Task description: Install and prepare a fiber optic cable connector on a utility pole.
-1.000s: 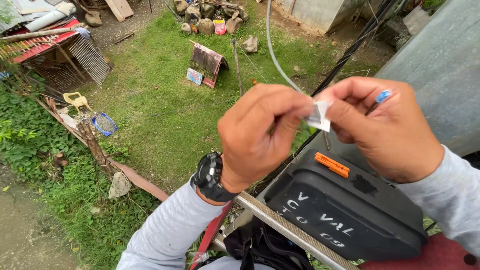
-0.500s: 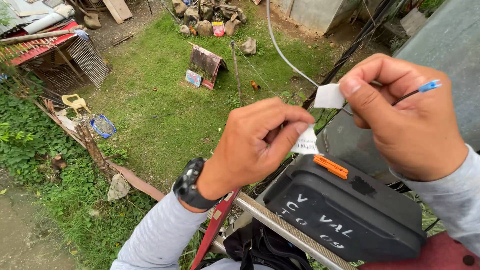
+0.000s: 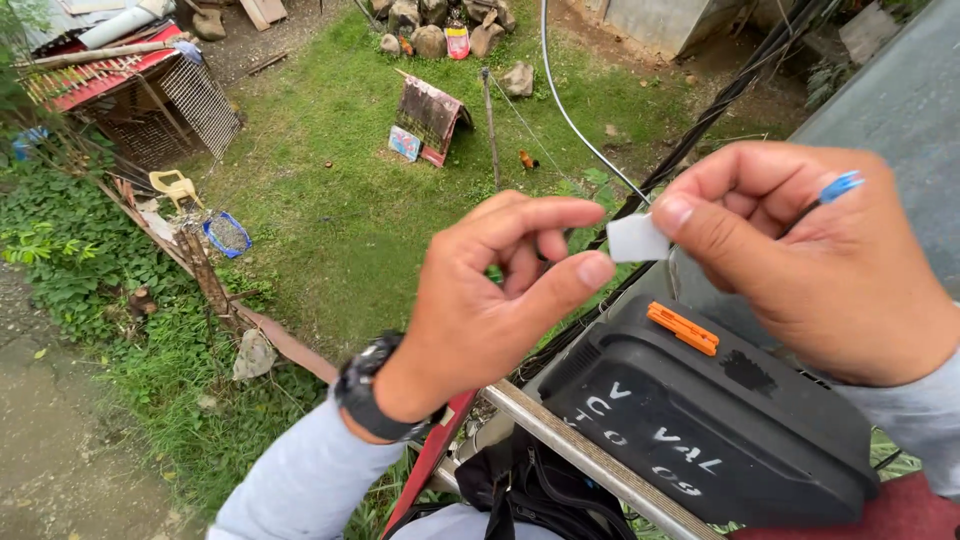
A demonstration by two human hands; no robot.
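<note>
Since half a second ago, left hand (image 3: 490,300) is recorded as lifted from below the white piece to the same height as it, and right hand (image 3: 810,250) as brought slightly lower and nearer. Listed from largest: grass yard (image 3: 330,200) far below, seen from a height; black plastic enclosure box (image 3: 720,420) with an orange latch (image 3: 683,329), set behind a metal rail (image 3: 580,450) under both hands; wire cage with red roof (image 3: 150,100) at upper left; black cable bundle (image 3: 730,95) and a thinner grey cable (image 3: 570,115) running away across the yard; small sloped shelter (image 3: 430,115) on the grass; black wristwatch (image 3: 365,390) worn on the left wrist. Right hand: thumb and forefinger are pinched narrowly on a small white tab (image 3: 637,238), apparently paper or tape, while a thin cable with a blue tip (image 3: 840,186) is trapped further back in the same fist. Left hand: fingers are held loosely curled and a little apart, empty, thumb tip just beside the tab's left edge but not seen touching it. The tab is thus held in the air between the two hands, above the box. Judged risk: the tab is light and gripped by one edge only, so a slipped pinch or a gust at this height would probably send it down to the grass, beyond recovery; the blue-tipped cable could likewise be let slide if the fist is relaxed.
</note>
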